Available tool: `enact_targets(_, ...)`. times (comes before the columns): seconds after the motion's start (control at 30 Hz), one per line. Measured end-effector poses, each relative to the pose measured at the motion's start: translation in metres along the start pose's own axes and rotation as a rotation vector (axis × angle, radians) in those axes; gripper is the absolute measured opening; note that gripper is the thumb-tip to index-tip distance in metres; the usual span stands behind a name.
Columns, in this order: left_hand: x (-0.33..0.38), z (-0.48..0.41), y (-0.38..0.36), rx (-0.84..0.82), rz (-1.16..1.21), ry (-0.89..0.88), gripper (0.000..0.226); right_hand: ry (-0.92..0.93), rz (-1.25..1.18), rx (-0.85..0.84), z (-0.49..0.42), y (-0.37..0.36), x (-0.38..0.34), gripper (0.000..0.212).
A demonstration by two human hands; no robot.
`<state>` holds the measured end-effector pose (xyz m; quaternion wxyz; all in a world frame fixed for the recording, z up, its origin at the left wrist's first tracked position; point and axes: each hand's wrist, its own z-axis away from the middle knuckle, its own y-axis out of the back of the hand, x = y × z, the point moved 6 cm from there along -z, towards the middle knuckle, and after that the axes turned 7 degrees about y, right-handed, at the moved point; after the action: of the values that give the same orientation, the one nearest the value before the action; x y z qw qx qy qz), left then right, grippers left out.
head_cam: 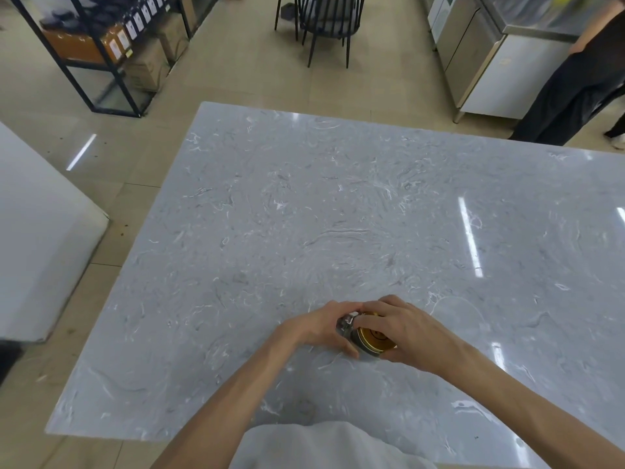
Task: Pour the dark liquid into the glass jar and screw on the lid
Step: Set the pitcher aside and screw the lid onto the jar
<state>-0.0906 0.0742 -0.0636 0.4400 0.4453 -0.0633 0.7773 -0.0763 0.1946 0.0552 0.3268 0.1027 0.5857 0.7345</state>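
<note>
- Small clear glass jar [345, 324] stands on the grey marbled stone table [338, 204], near its front edge.
- Left hand [318, 328] wraps the jar's side.
- Right hand [402, 331] fingers clasp the round gold metal lid [372, 340] — atop the jar.

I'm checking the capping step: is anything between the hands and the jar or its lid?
Nothing visible. The left hand wraps the glass jar on the marble table, and the right hand grips the gold lid, which sits on the jar's mouth.

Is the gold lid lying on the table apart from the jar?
No, the gold lid sits on the glass jar, with the right hand gripping it and the left hand holding the jar.
</note>
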Motion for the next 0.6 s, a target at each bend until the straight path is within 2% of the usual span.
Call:
enact_targets(0.33,0.0,0.002,0.001,-0.02,-0.003,-0.02,0.087,-0.143,-0.008,-0.035,0.0,-0.006,0.002,0.064)
enact_targets(0.6,0.006,0.005,-0.005,0.069,0.018,-0.044,0.084,-0.623,0.055,0.019,0.006,-0.011,-0.001,0.074)
